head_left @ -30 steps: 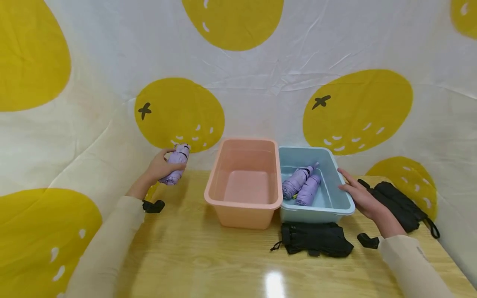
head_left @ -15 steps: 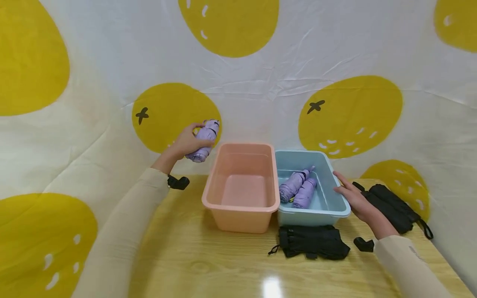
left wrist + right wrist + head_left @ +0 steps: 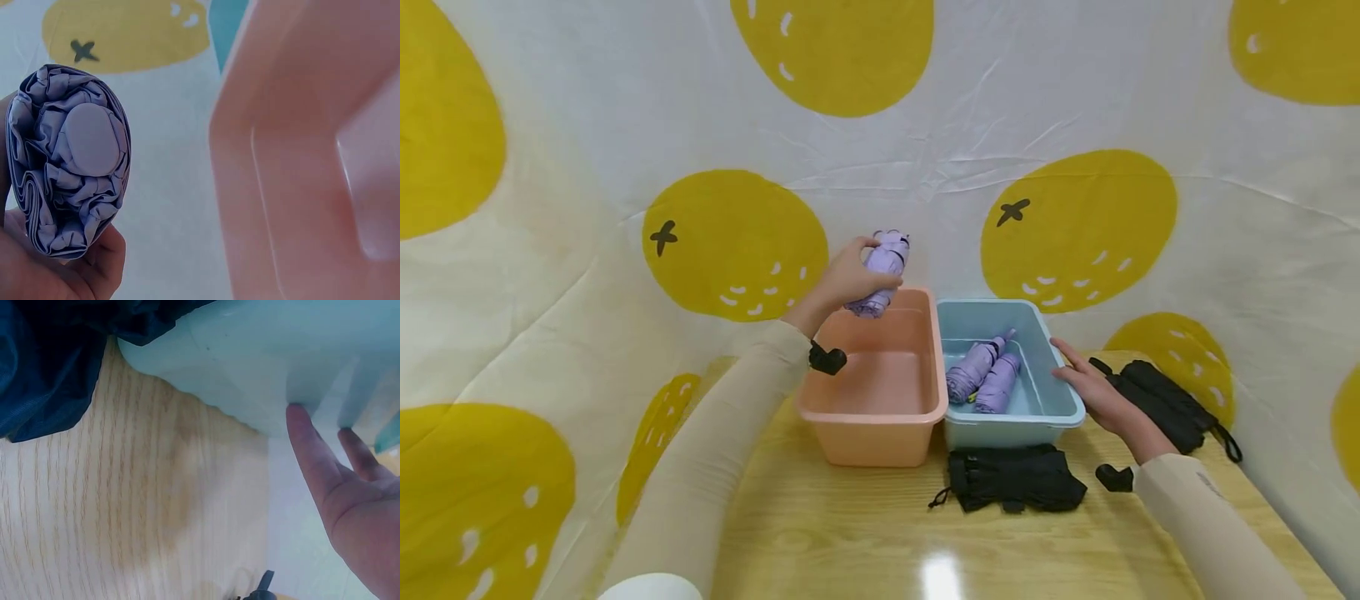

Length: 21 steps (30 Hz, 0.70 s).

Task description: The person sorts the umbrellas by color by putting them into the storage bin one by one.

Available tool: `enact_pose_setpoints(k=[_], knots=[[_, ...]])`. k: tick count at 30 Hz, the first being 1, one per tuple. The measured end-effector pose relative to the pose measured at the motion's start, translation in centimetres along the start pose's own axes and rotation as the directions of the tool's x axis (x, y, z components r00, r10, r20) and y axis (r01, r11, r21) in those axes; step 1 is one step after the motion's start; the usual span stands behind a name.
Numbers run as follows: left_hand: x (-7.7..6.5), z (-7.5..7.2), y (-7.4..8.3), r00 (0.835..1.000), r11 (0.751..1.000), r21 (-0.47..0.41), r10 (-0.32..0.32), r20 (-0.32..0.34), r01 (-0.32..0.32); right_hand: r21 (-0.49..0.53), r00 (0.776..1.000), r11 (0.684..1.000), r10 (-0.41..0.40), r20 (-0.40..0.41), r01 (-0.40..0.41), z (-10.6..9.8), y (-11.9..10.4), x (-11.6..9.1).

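In the head view my left hand grips a folded lilac umbrella above the back of the pink bin. The left wrist view looks onto the end of this umbrella, with gathered cloth around an oval cap. Two more lilac umbrellas lie side by side in the blue bin, right beside the pink one. My right hand rests against the blue bin's right side. Extended fingers touch its outer wall in the right wrist view.
A folded black umbrella with a cord lies in front of the blue bin. More black folded umbrella-like bundles with a strap lie right of my right hand. A patterned cloth hangs behind the wooden table.
My left hand has carried the lilac umbrella up and to the right, from beside the pink bin to above it. The right hand stays at the blue bin. The head view has shifted slightly.
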<state>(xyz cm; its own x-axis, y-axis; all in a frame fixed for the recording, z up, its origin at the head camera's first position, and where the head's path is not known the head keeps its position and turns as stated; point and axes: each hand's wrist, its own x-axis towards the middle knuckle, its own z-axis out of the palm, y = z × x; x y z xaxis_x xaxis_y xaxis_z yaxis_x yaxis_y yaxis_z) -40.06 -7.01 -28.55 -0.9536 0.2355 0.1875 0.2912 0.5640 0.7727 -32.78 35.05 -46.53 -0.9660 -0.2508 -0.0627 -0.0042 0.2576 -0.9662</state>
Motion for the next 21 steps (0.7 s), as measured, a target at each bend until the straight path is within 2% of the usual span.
enact_pose_setpoints(k=[5, 10, 15, 21], knots=[[0.7, 3.3, 2.4, 0.999, 0.995, 0.094, 0.035, -0.011, -0.034, -0.008, 1.000, 1.000, 0.015, -0.010, -0.015, 0.0, 0.0, 0.0], [1.1, 7.0, 4.1, 0.999, 0.995, 0.081, 0.049, 0.016, -0.050, -0.016, 0.999, 0.999, 0.035, -0.023, -0.035, 0.3, 0.4, 0.1], [1.4, 10.4, 5.4, 0.998, 1.000, 0.008, 0.022, 0.054, -0.023, -0.007, 0.999, 0.999, 0.041, -0.028, -0.041, 0.6, 0.2, 0.1], [1.8, 14.1, 6.5, 0.999, 1.000, -0.004, 0.007, 0.048, -0.007, -0.007, 0.999, 0.999, 0.031, -0.036, -0.032, 0.5, -0.3, 0.0]])
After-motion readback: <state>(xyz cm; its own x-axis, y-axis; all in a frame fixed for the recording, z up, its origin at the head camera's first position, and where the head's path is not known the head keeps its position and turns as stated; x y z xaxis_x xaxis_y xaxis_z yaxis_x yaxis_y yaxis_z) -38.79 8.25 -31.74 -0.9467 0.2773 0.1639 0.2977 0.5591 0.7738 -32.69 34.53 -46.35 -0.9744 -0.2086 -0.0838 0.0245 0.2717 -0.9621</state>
